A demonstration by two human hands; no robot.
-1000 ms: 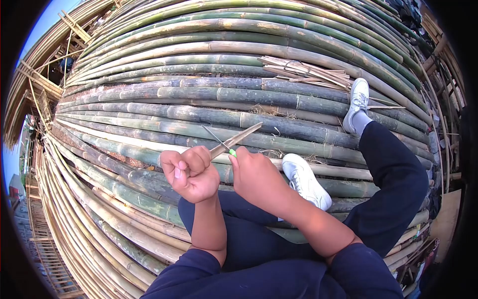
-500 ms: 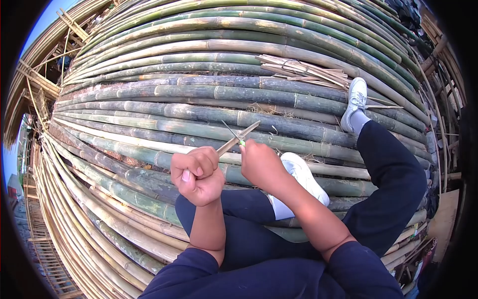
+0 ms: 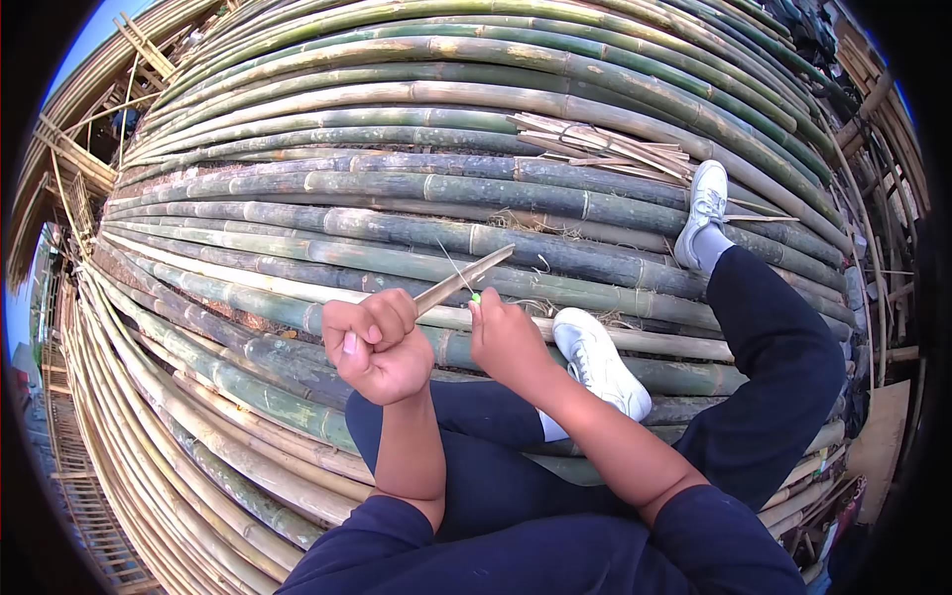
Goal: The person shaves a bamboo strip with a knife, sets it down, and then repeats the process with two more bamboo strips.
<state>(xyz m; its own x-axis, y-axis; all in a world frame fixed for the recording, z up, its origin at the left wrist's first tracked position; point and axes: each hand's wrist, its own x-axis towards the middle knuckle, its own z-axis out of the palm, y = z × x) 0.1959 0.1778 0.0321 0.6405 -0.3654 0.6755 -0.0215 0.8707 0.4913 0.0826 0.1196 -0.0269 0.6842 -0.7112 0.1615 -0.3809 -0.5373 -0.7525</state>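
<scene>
My left hand (image 3: 379, 345) is closed round the lower end of a flat bamboo strip (image 3: 466, 281), which points up and to the right. In my right hand (image 3: 506, 335) is a knife with a bright green handle (image 3: 476, 297), most of it hidden by the fingers. Its thin blade (image 3: 454, 260) slants up to the left and crosses the strip near its middle. Both hands are above my crossed leg, in front of the bamboo poles.
Long bamboo poles (image 3: 397, 183) lie side by side under and around me. A bundle of split bamboo strips (image 3: 600, 144) rests on them beyond my hands. My white shoes (image 3: 598, 365) stand on the poles. Bamboo frames (image 3: 84, 164) rise at the left.
Both hands have shifted slightly left, the left hand more, so more of the bamboo strip shows between them. The knife blade is now seen more edge-on and lies lower along the strip.
</scene>
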